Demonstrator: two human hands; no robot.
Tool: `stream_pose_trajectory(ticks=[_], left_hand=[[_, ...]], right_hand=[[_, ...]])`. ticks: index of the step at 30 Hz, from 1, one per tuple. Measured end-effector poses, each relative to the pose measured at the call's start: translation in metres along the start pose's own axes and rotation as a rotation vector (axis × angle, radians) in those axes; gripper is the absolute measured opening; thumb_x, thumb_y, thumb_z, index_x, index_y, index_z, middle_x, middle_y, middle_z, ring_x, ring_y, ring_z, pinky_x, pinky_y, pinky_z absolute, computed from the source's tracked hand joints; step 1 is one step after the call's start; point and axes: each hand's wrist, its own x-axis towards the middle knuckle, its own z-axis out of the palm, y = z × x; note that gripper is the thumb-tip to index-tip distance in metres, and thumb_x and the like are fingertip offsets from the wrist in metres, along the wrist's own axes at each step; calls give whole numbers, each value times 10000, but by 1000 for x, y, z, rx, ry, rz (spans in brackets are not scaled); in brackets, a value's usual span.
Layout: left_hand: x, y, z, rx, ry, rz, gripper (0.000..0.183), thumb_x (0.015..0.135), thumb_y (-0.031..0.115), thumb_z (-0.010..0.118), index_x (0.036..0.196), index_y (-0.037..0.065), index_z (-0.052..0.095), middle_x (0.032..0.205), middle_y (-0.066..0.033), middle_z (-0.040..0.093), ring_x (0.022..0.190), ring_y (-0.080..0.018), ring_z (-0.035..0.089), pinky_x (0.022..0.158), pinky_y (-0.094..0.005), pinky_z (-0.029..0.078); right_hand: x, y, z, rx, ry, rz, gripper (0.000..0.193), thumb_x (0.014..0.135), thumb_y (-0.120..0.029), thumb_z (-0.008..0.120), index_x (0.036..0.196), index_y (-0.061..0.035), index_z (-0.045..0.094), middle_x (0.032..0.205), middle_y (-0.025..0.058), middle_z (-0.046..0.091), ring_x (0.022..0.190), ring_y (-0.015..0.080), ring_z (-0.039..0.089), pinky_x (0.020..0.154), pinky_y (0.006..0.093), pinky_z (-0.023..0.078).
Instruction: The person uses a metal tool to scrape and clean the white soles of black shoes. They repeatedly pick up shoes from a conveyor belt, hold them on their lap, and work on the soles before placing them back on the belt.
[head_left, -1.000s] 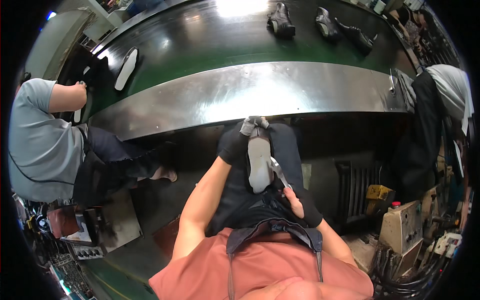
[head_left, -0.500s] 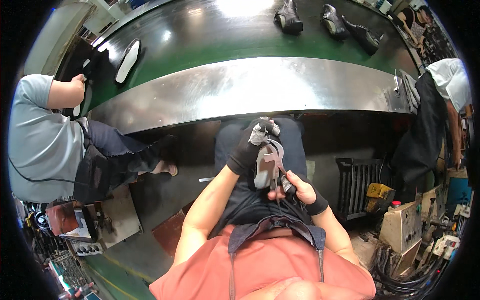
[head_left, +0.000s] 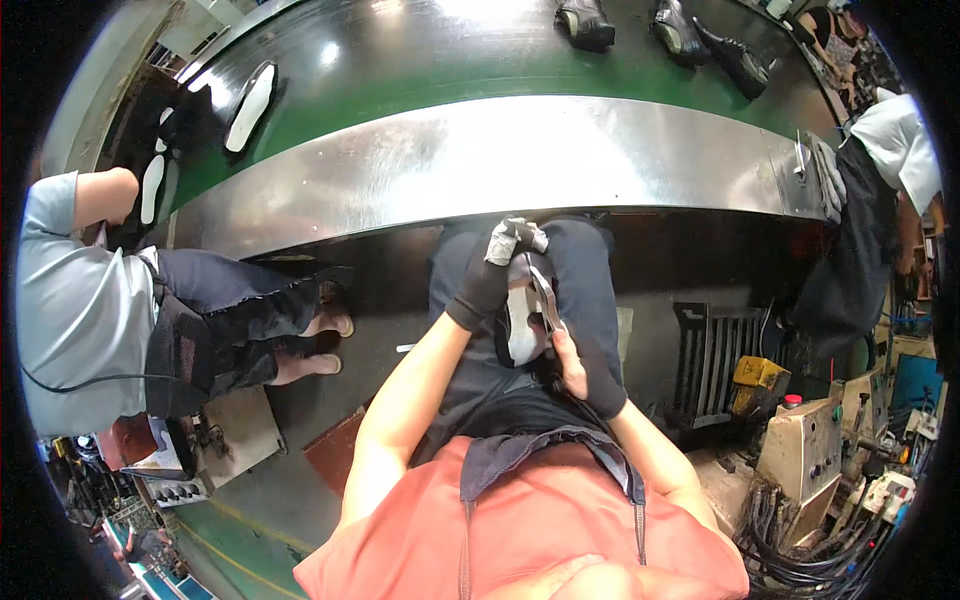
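Over the lap (head_left: 582, 275), left grip (head_left: 503, 255) clamped on pale-soled shoe (head_left: 521, 344), right grip (head_left: 582, 368) around metal tool (head_left: 543, 293)

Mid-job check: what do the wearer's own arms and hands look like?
The left hand wears a black covering past the wrist, with whitish-grey wraps on the fingers. The right hand has a black wrist covering; its thumb is bare. The forearms are uncovered; the shirt is salmon-coloured.

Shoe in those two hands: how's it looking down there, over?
Left hand gripping the shoe at its far end. Right hand holding a silvery metal tool at its right side. Pale sole up, partly covered by the tool.
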Motion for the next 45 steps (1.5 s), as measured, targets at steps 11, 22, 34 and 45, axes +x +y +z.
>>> stream_pose_trajectory(ticks=[11,22,34,45], left_hand=[[-2,-11,7,-62,45,34,485,1000,404,353,905,23,636,914,-89,660,966,-238,592,982,-381,398],[-11,-10,-8,-191,20,-60,492,975,441,376,916,30,640,932,-88,645,999,-226,560,1029,-397,345],[-103,60,11,14,-101,-119,799,950,634,126,1063,15,619,1079,-113,627,1170,-318,517,1111,-462,202],[-131,-61,4,-1026,302,-485,506,963,418,487,1281,24,502,1244,-64,545,1137,-161,521,996,-324,425]], right_hand=[[1,19,-9,755,-130,40,434,1037,-359,343,1277,-30,493,1057,37,603,929,120,571,883,283,448],[8,21,18,-243,152,-245,242,990,-205,385,1028,-15,530,750,154,518,654,263,494,613,371,405],[-67,66,-31,-436,-305,-633,403,891,-406,578,798,-14,555,1023,141,591,892,323,600,783,419,493],[-47,36,-20,-687,-187,-518,181,823,-201,602,914,-47,623,906,139,605,805,321,601,712,404,492]])
